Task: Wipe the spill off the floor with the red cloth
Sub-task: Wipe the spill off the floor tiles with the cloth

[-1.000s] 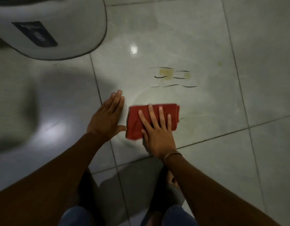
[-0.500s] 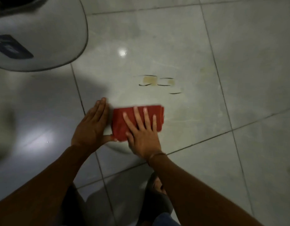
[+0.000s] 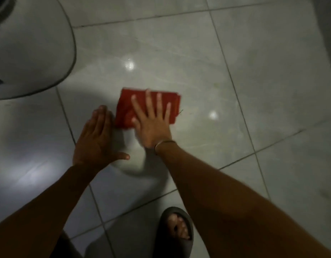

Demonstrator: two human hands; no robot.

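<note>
The folded red cloth (image 3: 126, 106) lies flat on the pale grey floor tile (image 3: 179, 58). My right hand (image 3: 151, 124) presses down on it with the fingers spread, a thin bangle on the wrist. My left hand (image 3: 95, 142) rests palm-down on the floor just left of the cloth, fingers together and holding nothing, its fingertips almost at the cloth's left edge. No yellowish spill or dark streaks show on the tile around the cloth; whatever lies beneath the cloth is hidden.
A large white rounded appliance base (image 3: 31, 49) fills the upper left, close to the cloth. My foot in a dark sandal (image 3: 176, 231) stands at the bottom centre. Dark grout lines cross the glossy tiles, with light glare spots (image 3: 129, 64).
My right hand has pushed the red cloth forward, over the spot where the yellowish spill and dark streaks showed. The left hand stayed planted on the floor. The camera has come closer.
</note>
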